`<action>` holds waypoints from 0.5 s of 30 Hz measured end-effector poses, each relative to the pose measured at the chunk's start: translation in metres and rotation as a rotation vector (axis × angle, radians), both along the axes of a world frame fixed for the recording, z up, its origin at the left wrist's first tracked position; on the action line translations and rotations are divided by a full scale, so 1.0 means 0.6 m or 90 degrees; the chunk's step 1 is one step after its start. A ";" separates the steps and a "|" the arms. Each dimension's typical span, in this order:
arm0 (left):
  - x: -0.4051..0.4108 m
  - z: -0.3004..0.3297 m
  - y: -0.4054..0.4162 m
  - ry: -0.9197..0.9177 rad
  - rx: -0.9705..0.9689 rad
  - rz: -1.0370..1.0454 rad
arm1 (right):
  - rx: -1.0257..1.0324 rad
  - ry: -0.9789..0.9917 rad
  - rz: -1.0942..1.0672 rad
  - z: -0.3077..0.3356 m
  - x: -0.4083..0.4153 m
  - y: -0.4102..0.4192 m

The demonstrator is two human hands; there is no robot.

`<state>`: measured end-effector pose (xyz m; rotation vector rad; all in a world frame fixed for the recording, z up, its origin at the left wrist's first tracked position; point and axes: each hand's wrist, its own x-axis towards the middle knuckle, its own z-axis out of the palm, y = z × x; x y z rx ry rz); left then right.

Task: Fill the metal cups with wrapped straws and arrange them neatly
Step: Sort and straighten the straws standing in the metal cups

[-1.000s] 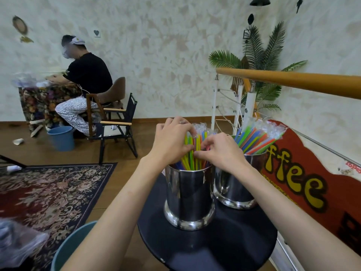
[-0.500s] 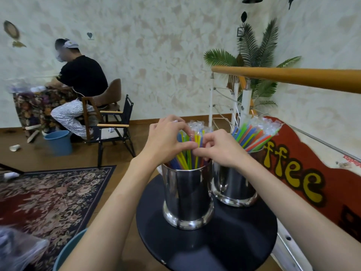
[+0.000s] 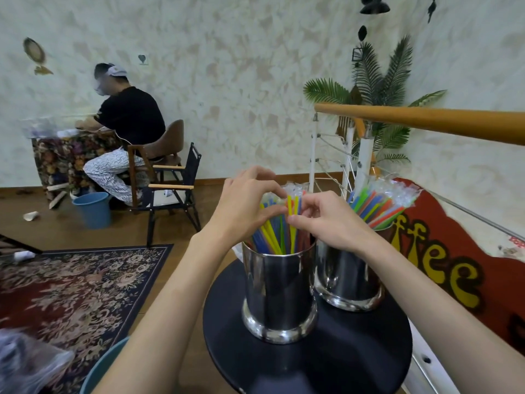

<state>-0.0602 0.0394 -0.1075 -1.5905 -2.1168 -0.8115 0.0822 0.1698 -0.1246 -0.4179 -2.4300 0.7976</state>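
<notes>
Two polished metal cups are seen standing side by side on a small round black table [image 3: 326,362]. The nearer metal cup [image 3: 279,291] is loaded with a loose bundle of wrapped coloured straws [image 3: 277,231], and both hands are closed around that bundle above the rim. The left hand [image 3: 244,206] is curled round the left flank of the straws, thumb tip pressed toward them; by the right hand [image 3: 326,220] a few yellow stems are pinched between thumb and forefinger.

Compared with half a second ago, the hands have been drawn slightly apart: the fingertips that were almost meeting in front of the bundle are now separated by a couple of upright yellow straws, and the straws within the cup appear fanned at more of a slant. A second ago the hands were set deeper over the rim. This is judged to be tidying, not filling; the nearer cup seems already stocked.

The farther metal cup [image 3: 349,280] is filled too, its straw bunch [image 3: 380,206] leaning to the right and left untouched, so straightening there may yet be needed.

A seated person [image 3: 127,123] is seen in the background beside a blue bucket [image 3: 92,209], and a patterned rug [image 3: 74,288] lies on the floor.
</notes>
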 end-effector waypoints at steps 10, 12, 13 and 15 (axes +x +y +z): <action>0.010 0.008 -0.003 0.076 0.005 -0.030 | 0.057 0.087 -0.033 0.011 0.010 -0.009; 0.012 0.005 -0.004 0.064 -0.054 -0.045 | 0.050 0.114 -0.033 0.014 0.010 -0.010; 0.013 0.003 -0.002 0.060 -0.094 -0.041 | 0.033 0.130 -0.031 0.016 0.009 -0.009; 0.019 -0.001 0.001 0.053 -0.152 -0.023 | -0.011 0.162 -0.017 0.021 0.008 -0.008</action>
